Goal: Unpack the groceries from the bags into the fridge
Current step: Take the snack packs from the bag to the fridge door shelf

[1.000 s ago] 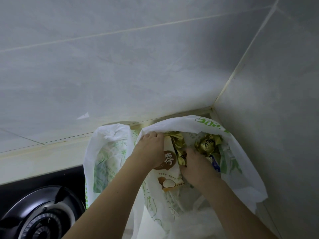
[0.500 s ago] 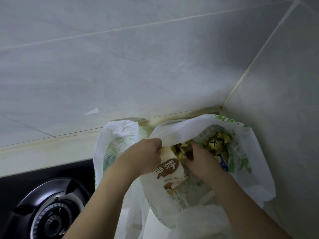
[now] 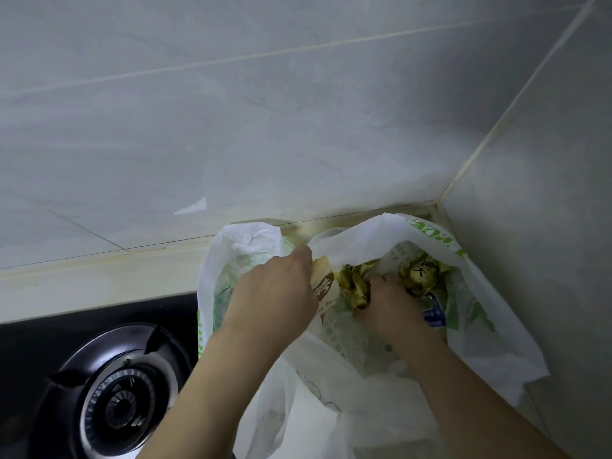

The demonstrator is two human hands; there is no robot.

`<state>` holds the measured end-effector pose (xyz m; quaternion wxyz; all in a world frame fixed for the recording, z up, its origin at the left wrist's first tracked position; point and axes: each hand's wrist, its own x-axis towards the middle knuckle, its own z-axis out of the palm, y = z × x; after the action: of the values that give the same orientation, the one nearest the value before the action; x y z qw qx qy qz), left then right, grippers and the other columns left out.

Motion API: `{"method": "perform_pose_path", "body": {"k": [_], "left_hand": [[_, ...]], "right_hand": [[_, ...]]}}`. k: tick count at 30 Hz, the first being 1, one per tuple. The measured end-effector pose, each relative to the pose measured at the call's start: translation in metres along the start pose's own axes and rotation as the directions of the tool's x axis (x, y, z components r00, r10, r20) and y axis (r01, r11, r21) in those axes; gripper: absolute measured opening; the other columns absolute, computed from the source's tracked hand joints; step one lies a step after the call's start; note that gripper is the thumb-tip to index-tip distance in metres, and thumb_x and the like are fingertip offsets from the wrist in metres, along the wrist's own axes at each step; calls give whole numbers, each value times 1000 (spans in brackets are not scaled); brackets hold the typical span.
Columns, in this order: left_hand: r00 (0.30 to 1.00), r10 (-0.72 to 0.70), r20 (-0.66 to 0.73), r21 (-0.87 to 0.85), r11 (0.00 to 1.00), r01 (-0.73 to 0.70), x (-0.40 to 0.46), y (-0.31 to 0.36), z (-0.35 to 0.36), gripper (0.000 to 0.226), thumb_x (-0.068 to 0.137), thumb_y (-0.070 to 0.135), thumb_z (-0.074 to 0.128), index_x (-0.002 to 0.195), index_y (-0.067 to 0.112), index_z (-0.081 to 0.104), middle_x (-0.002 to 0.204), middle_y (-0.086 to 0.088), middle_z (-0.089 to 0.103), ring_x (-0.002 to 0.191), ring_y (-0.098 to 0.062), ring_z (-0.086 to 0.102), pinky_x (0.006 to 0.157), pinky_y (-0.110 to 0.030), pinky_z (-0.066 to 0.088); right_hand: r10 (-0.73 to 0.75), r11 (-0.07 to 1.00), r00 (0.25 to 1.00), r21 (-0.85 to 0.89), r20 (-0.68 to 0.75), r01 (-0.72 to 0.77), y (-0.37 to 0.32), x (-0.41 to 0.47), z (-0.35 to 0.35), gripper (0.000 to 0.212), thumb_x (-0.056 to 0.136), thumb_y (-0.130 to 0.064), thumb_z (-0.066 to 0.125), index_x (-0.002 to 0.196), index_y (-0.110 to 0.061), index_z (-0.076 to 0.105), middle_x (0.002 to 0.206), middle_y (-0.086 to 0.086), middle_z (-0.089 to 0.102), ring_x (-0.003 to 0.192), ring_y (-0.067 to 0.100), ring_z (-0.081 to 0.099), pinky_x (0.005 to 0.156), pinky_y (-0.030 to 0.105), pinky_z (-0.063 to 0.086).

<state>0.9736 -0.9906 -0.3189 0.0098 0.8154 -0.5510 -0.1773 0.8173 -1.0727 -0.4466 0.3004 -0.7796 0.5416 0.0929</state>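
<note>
Packets in the open white bag point(image 3: 390, 233) at the counter corner, both hands inside.

We judge the cream packet point(image 3: 326, 283) and gold foil packs point(image 3: 354, 286) light, soft and crinkly, slippery; best pinched at a sealed end. Left hand point(image 3: 275, 296) is closed on the bag rim and the packet top; right hand point(image 3: 394, 309) is curled among the foil, though we cannot tell what it holds. The bag's depth is hidden, the fridge out of view, and the burner point(image 3: 116, 405) is partly cut off.

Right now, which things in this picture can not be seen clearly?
- Head view: the cream packet is half hidden behind the left hand.
- The right hand has its fingertips buried among the gold wrappers.
- The bag hides its bottom.
- The burner is cut off by the frame edge.
</note>
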Motion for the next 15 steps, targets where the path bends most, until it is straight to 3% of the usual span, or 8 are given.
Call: {"method": "perform_pose_path", "body": {"k": [2,4,8,11,15], "left_hand": [[1000,3,-16,4,1000,-3,-2,3,0,8,97,21,39,90,22,42,73,1,57,62,-22,53,59,-34,45],[999,25,-39,-19,999,-25,-5,6,-2,9,96,21,40,88,22,43,71,2,56,62,-23,55,59,-34,46],[994,82,-71,-165,982,-92,-18,16,-18,11,98,22,41,89,24,48,72,1,57,64,-25,57,62,-40,52],[982,139,-127,-264,949,-169,-35,30,-35,14,100,24,40,89,26,48,68,1,56,67,-25,57,65,-39,51],[948,179,-262,-221,945,-240,-62,56,-65,11,102,29,38,94,28,45,73,1,59,72,-22,54,57,-30,36]], "right_hand": [[18,998,1000,52,-6,-18,-1,-5,-6,29,79,-31,67,97,-23,46,102,2,46,105,25,51,83,34,48],[36,995,999,96,-19,-34,0,-13,-15,31,75,-27,70,78,-26,39,93,-1,45,96,22,53,78,34,50],[124,975,989,196,-76,-107,10,-34,-33,36,69,-27,74,91,-14,49,90,0,52,86,19,56,70,31,49],[184,934,973,334,-138,-129,18,-54,-48,33,65,-24,73,85,-12,49,82,2,55,79,24,59,63,30,47],[235,928,921,352,-311,-118,20,-92,-78,36,70,-30,70,93,-10,50,82,2,58,79,26,59,60,28,38]]}}
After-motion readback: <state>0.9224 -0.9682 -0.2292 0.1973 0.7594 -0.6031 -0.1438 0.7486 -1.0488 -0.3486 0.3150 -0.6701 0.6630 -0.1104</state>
